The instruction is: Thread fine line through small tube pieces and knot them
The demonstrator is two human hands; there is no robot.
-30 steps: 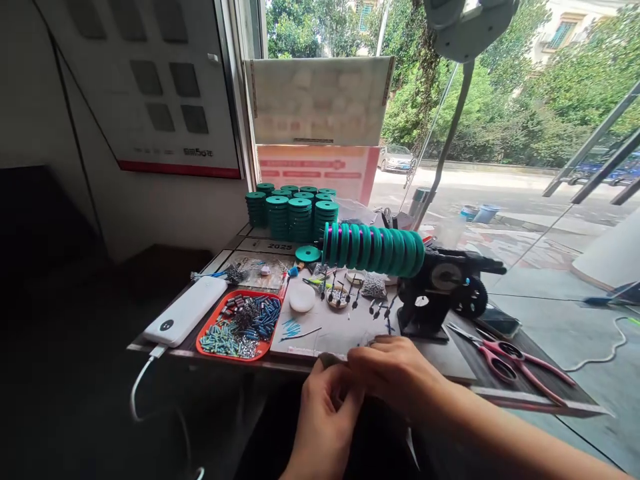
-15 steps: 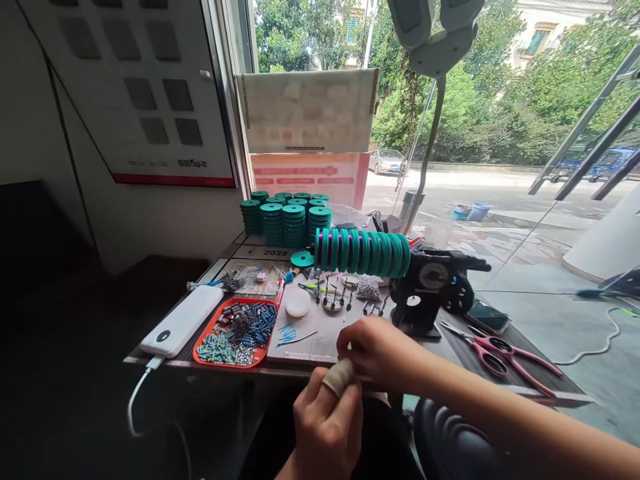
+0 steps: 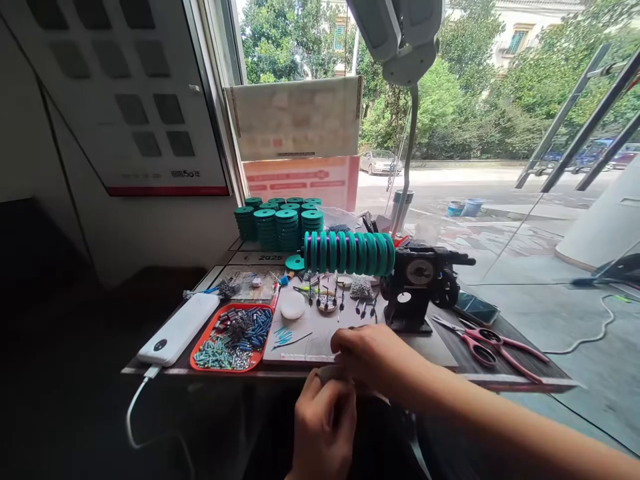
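Your left hand (image 3: 324,421) rises from below the near edge of the dark wooden table (image 3: 505,373), fingers curled inward, knuckles toward you. Your right hand (image 3: 370,357) reaches in from the right, forearm slanting across, fingertips bent down onto the left hand's fingers. What they pinch is too small to tell. Both hands sit just in front of the black hand-crank winder (image 3: 417,283) carrying a row of teal plastic spools (image 3: 350,253).

The left hand (image 3: 323,427) curls upward, its fingers (image 3: 320,385) meeting the right hand (image 3: 370,357), which reaches in across it.
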